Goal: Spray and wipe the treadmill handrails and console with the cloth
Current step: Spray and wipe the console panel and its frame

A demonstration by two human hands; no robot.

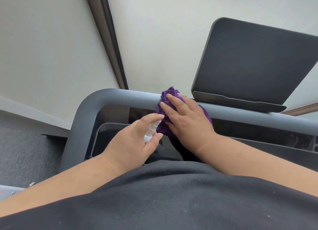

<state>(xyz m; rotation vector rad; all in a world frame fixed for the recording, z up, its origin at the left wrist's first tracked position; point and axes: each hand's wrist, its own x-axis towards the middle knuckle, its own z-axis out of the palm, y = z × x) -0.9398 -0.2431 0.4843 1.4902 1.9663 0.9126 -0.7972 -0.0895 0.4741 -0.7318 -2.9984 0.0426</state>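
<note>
A grey handrail (130, 96) runs across the middle and bends down at its left end. A purple cloth (167, 94) is bunched on the rail. My right hand (185, 117) lies flat on the cloth with straight fingers and presses it against the rail. Just below and to the left, my left hand (134, 140) grips a small white spray bottle (151, 131), with the forefinger on its top. The nozzle sits close to the cloth. The dark console panel (254, 61) stands tilted behind the rail at the right.
A pale wall fills the background, with a dark vertical frame strip (110, 40). Grey carpet (25, 152) lies at the lower left. A glossy dark surface (110, 138) sits under the rail. My dark shirt fills the bottom of the view.
</note>
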